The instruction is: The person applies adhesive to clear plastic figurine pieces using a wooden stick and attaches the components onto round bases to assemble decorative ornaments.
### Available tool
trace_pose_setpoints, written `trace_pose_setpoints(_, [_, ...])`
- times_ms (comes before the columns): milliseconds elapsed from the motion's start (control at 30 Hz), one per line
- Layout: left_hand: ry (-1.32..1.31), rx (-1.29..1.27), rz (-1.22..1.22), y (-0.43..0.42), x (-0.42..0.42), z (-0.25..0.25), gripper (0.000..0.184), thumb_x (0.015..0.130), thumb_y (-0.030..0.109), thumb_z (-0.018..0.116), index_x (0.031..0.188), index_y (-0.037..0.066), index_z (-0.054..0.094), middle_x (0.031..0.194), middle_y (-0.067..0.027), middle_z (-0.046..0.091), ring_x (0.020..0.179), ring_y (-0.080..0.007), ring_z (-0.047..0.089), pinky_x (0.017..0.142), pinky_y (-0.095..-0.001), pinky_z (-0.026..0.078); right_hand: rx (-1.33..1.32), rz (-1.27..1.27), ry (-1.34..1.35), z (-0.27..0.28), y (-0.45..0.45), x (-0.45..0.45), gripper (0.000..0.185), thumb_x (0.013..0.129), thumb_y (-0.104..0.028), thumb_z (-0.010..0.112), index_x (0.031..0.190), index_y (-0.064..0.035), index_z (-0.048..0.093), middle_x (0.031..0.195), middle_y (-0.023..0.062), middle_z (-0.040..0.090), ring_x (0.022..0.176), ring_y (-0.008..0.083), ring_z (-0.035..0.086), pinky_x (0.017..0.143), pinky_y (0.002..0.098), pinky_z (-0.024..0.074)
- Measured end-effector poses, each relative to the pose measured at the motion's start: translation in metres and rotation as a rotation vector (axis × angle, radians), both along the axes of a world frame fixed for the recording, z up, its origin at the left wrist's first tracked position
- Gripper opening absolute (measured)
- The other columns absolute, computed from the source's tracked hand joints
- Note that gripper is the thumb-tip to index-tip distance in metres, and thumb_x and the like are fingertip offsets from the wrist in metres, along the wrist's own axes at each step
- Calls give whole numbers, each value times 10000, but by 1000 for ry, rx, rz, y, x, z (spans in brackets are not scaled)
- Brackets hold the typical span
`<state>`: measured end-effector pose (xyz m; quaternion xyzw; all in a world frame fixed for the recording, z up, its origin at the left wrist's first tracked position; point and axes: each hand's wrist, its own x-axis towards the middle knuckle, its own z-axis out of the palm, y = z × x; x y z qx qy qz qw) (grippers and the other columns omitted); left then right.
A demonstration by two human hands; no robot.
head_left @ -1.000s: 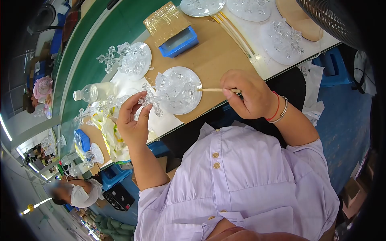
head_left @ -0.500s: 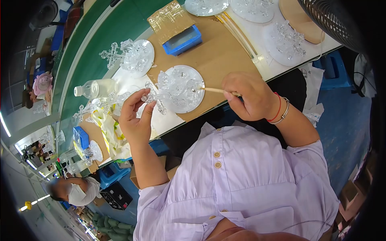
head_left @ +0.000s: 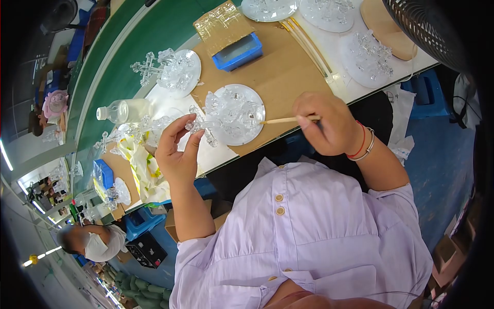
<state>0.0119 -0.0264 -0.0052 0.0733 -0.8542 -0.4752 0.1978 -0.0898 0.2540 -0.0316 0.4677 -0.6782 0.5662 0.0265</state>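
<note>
A clear plastic ornament with a cross and a cluster of figures on a round white base [head_left: 239,135] stands on brown cardboard. My left hand [head_left: 179,149] pinches the ornament's clear cross [head_left: 204,126] between thumb and fingers. My right hand [head_left: 329,123] is closed around a thin wooden stick [head_left: 280,121]. The stick's narrow tip lies at the right edge of the round base; whether it touches cannot be made out. Beyond the ornament sits a blue box [head_left: 237,53] with clear contents and a taped cardboard flap.
Another clear cross ornament [head_left: 177,74] stands at the back left, near a clear bottle [head_left: 126,110]. Thin brushes [head_left: 309,47] lie on the cardboard. More ornaments [head_left: 368,59] and a fan [head_left: 424,31] are at the right. Another person [head_left: 100,242] sits at the far left.
My right hand has drawn slightly right and toward my body, shifting the stick's tip along the base's edge. My left hand keeps its pinch on the cross. The whole view has shifted slightly.
</note>
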Motion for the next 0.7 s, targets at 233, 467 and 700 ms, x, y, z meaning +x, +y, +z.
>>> trace_pose_setpoints(233, [143, -362, 48, 14, 11, -9, 337, 660, 7, 812, 961, 20, 659, 915, -102, 677, 817, -223, 633, 721, -297, 498, -79, -241, -206, -2, 23, -7, 41, 956, -47, 451, 945, -13, 430, 803, 93, 539, 618, 99, 456, 595, 233, 404])
trace_pose_setpoints(467, [105, -402, 60, 25, 21, -4, 339, 654, 29, 822, 945, 19, 649, 891, -90, 674, 773, -212, 618, 691, -291, 490, -15, -251, -163, -13, 9, -4, 59, 955, -52, 483, 970, -12, 443, 842, 115, 586, 658, 106, 517, 617, 238, 441])
trace_pose_setpoints(700, [94, -377, 58, 25, 20, -3, 342, 648, 39, 827, 938, 21, 648, 880, -81, 671, 749, -196, 600, 674, -282, 479, 11, -180, 15, -21, -8, -10, 95, 902, 12, 533, 965, 0, 464, 818, 137, 589, 648, 232, 565, 597, 289, 457])
